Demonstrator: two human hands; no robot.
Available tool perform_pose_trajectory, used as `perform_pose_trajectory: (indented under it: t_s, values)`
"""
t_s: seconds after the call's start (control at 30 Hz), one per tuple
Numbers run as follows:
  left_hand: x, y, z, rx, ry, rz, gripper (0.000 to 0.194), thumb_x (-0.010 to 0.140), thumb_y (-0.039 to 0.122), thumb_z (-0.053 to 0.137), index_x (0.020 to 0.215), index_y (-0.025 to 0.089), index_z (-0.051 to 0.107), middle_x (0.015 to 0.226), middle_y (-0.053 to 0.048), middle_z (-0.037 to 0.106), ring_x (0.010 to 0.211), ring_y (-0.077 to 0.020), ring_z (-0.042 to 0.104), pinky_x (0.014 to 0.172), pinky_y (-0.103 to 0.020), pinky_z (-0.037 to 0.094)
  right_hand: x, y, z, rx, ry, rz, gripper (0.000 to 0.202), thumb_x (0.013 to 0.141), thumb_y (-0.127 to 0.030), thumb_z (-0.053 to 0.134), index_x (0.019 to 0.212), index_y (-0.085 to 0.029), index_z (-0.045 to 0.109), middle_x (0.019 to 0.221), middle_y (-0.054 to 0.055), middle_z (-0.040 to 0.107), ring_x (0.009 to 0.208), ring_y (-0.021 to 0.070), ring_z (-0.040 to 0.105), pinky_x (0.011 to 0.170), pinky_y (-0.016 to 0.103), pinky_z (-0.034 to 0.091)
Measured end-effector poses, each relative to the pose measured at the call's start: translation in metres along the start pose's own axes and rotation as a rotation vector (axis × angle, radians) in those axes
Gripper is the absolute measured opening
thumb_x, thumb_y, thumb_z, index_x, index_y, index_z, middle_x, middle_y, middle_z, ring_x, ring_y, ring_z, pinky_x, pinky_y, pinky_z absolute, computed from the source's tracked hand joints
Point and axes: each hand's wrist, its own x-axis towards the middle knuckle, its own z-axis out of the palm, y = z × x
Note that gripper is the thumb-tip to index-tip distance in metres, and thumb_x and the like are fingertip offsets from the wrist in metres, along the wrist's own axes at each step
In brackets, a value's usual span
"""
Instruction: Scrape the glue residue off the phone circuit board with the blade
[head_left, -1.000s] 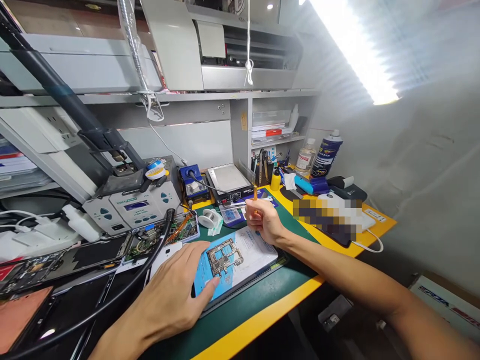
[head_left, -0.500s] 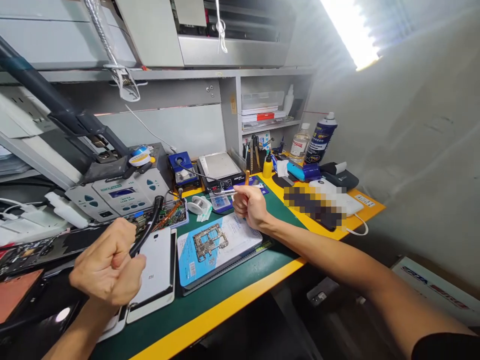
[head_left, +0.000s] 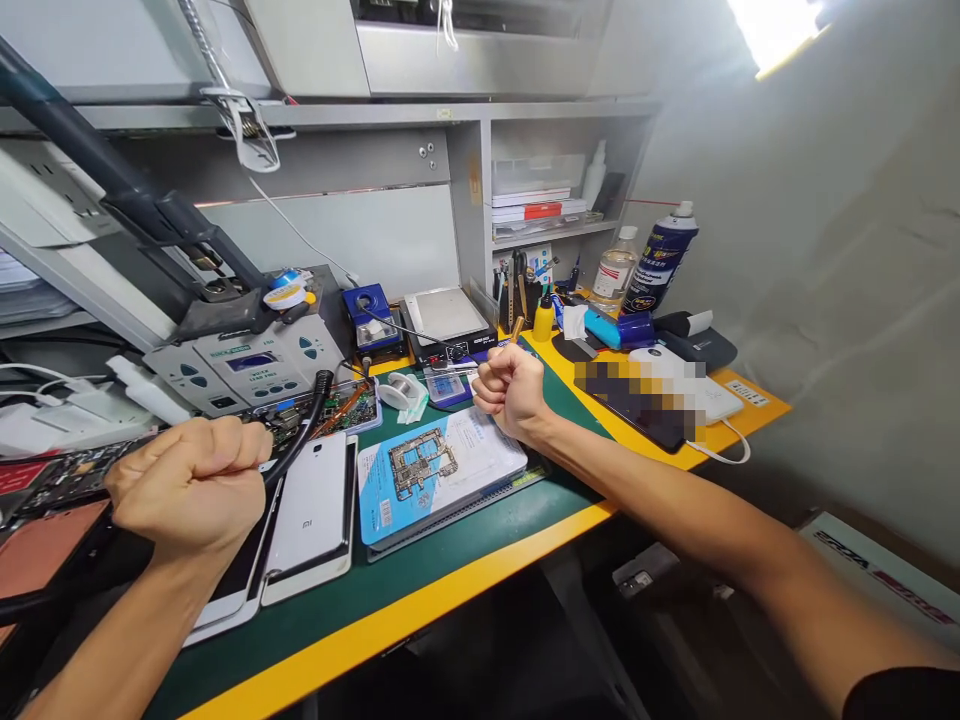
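In the left foreground my left hand is a closed fist, knuckles up. A black hose runs behind it; whether the fist grips that or anything else is hidden. My right hand is closed above the far right corner of a blue-and-white package picturing a circuit board. A thin brass-coloured tool sticks up from this fist, its lower part covered by the fingers. Between the hands lies a white phone back with an MI logo. A spool sits behind the package.
At the back left stands a hot-air rework station, with a blue soldering-iron stand beside it. Circuit boards lie before the station. A yellow bottle, a spray can and a dark phone are on the right.
My left fist has shifted left and rolled so its knuckles show on top. The tool at my right hand leans further right. The whole view has tipped downward slightly.
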Motion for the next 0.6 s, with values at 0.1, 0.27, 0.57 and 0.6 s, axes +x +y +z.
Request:
perform_pose_trajectory:
  t_s: [0.1,0.27,0.57,0.6]
  values:
    - [0.007,0.002,-0.001,-0.049,0.015,-0.078,0.040,0.114,0.041,0.073,0.082,0.020,0.060,0.062,0.013,0.043,0.047,-0.0059,0.036,0.048,-0.020,0.040,-0.001,0.000,-0.002,0.022,-0.009,0.004,0.040,0.114,-0.040,0.080,0.148,-0.019,0.073,0.147,0.013,0.075,0.121,0.0313,0.079,0.101,0.052,0.071]
    - [0.014,0.004,-0.004,-0.103,0.052,-0.166,0.043,0.116,0.050,0.067,0.086,0.020,0.062,0.061,0.013,0.043,0.045,-0.0064,0.035,0.045,-0.021,0.037,-0.003,0.001,-0.004,0.036,-0.028,0.009,0.039,0.114,-0.040,0.080,0.147,-0.019,0.073,0.146,0.013,0.075,0.120,0.0308,0.079,0.100,0.052,0.071]
    - [0.002,-0.008,-0.004,-0.186,-0.019,-0.295,0.041,0.117,0.052,0.066,0.093,0.019,0.066,0.065,0.011,0.049,0.047,-0.0069,0.039,0.046,-0.021,0.039,-0.005,0.005,-0.008,0.007,-0.058,0.023,0.037,0.115,-0.038,0.080,0.146,-0.019,0.073,0.143,0.012,0.076,0.117,0.0295,0.080,0.097,0.049,0.072]
    - [0.001,-0.010,-0.005,-0.195,-0.037,-0.309,0.040,0.116,0.052,0.066,0.093,0.019,0.066,0.066,0.010,0.050,0.048,-0.0070,0.041,0.047,-0.022,0.041,-0.006,0.005,-0.009,0.001,-0.060,0.024,0.037,0.115,-0.038,0.080,0.145,-0.019,0.073,0.143,0.012,0.076,0.116,0.0294,0.080,0.097,0.049,0.072]
